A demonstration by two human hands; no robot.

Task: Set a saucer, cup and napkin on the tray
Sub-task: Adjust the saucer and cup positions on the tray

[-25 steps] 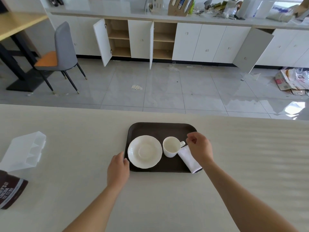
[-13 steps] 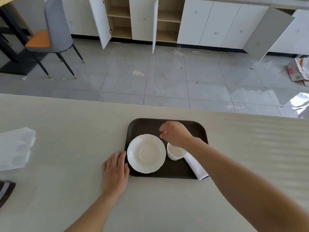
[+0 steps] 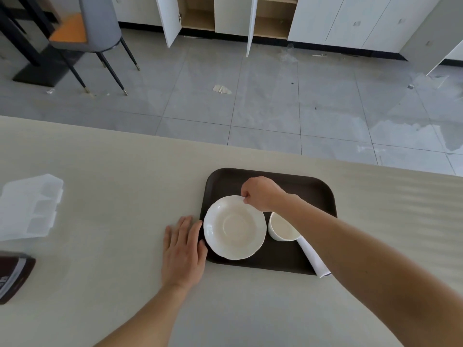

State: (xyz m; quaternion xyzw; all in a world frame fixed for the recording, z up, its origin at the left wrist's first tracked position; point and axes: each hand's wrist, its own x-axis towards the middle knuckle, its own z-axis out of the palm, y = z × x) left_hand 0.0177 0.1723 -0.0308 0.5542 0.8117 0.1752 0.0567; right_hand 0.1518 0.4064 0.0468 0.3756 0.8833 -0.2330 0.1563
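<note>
A dark brown tray (image 3: 310,189) lies on the pale table. On its left half sits a white saucer (image 3: 234,227); a white cup (image 3: 281,227) stands just right of it, partly hidden by my forearm. A folded white napkin (image 3: 314,259) lies at the tray's near right corner, its end poking over the rim. My right hand (image 3: 261,194) reaches across the cup and pinches the saucer's far rim. My left hand (image 3: 184,249) rests flat on the table, fingers spread, touching the tray's left edge.
A clear plastic container (image 3: 28,207) sits at the table's left, with a dark brown packet (image 3: 13,276) nearer me. Beyond the table's far edge are a tiled floor, a grey chair (image 3: 97,28) and white cabinets with open doors.
My right hand has moved left from the napkin and cup handle, over the cup, to the saucer's far rim and closed on it. My left hand stayed at the tray's left edge.
</note>
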